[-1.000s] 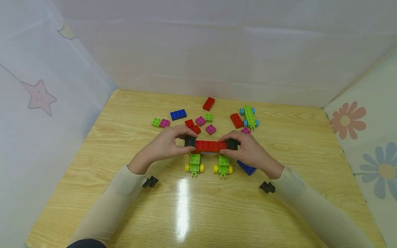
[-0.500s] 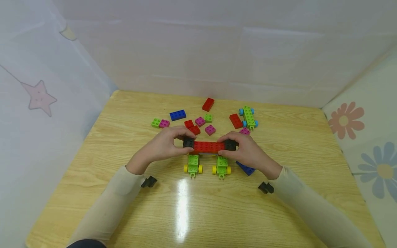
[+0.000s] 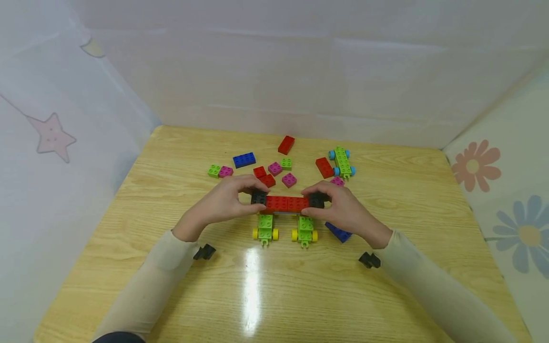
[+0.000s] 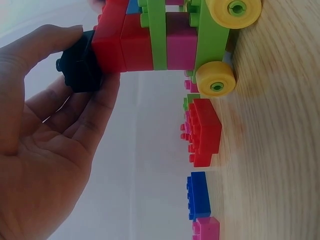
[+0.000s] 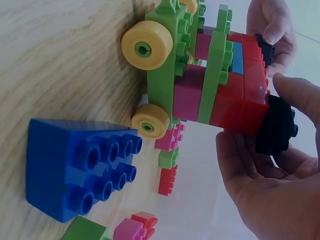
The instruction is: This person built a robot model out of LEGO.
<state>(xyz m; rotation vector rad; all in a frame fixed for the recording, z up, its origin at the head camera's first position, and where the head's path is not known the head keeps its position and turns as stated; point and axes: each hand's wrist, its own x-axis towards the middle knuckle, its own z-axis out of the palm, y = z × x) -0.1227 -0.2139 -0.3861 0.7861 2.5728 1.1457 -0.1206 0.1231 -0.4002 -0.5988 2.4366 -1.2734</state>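
Between the hands stands a toy-brick build, topped by a row of red bricks (image 3: 286,204) with a black brick at either end. My left hand (image 3: 227,200) pinches the left black brick (image 4: 80,65) between thumb and fingers. At the other end, my right hand (image 3: 340,205) grips the right black brick (image 5: 274,125), fingers reaching under the red one. Below the red row, the right wrist view shows a blue brick (image 5: 237,57), a green plate (image 5: 214,80) and a magenta brick (image 5: 192,92). Two lime-green wheeled bases (image 3: 265,223) with yellow wheels carry it all on the table.
A blue brick (image 3: 338,232) lies beside the right hand. Small black pieces (image 3: 204,251) sit near each forearm. Farther back are a green wheeled base (image 3: 342,163) with blue wheels, another blue brick (image 3: 244,160), and several red, pink and green bricks. Fabric walls enclose the table (image 3: 180,143).
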